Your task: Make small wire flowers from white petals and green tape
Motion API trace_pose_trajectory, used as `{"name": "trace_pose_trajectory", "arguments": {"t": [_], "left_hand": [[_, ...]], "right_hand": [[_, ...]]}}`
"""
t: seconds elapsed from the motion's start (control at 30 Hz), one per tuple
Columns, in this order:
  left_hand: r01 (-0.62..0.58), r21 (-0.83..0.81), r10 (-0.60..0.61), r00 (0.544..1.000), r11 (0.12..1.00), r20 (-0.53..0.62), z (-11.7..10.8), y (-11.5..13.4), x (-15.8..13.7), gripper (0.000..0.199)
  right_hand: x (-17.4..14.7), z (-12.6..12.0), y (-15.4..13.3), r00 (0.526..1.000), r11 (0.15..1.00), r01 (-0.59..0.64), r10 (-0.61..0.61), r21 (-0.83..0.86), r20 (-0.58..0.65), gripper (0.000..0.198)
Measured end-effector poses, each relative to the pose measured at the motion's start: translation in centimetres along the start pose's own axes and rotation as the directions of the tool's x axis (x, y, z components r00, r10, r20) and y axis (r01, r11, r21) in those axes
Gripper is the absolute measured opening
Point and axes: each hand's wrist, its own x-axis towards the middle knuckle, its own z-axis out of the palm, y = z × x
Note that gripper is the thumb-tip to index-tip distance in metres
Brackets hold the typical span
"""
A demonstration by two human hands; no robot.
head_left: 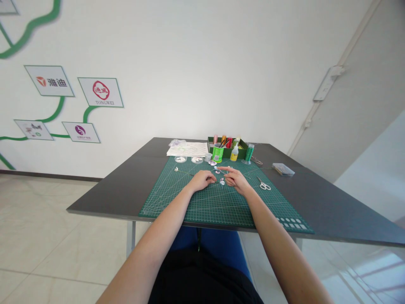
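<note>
My left hand (201,180) rests low over the green cutting mat (177,202), its fingers curled together around something too small to make out. To the right, my right hand (236,179) is closed, with the index finger reaching left. A small pale blue-white piece (215,168) shows at that fingertip; whether the hand grips it is unclear. Between the hands lies a white petal-like piece (222,181), with another small whitish piece (217,172) just beyond it. A thin stem with a white flower-like tip (176,169) lies left of my left hand.
White-handled scissors (265,186) lie right of my right hand. Behind the hands stand a green can (217,153), a glue bottle (234,153), a green tube (249,153), shallow dishes (197,160) and a dark green box (243,153). A clear case (283,169) sits farther right.
</note>
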Motion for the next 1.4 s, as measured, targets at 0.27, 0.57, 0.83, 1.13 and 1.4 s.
{"name": "trace_pose_trajectory", "arguments": {"t": [0.27,0.57,0.83,1.13,1.4], "left_hand": [[-0.007,-0.037,0.007,1.000,0.999,-0.004,0.05,0.05,0.07,0.009],[0.005,-0.097,-0.006,1.000,0.995,-0.013,0.01,0.24,0.07,0.008],[0.019,-0.153,-0.025,0.999,0.988,-0.034,-0.16,0.64,0.14,0.007],[0.034,-0.223,-0.050,0.997,0.974,-0.067,-0.30,0.70,0.18,0.008],[0.009,-0.238,-0.031,0.996,0.971,-0.086,-0.21,0.55,0.20,0.006]], "right_hand": [[0.23,-0.34,0.24,0.999,1.000,-0.012,0.012,-0.021,-0.040,0.057],[0.43,-0.58,0.40,0.996,0.999,-0.038,0.034,-0.037,-0.085,0.058],[0.38,-0.59,0.40,0.993,0.998,-0.052,0.047,-0.046,-0.110,0.059],[0.48,-0.68,0.49,0.991,0.998,-0.060,0.056,-0.033,-0.122,0.058],[0.57,-0.86,0.50,0.992,0.996,-0.084,0.084,0.007,-0.097,0.061]]}}
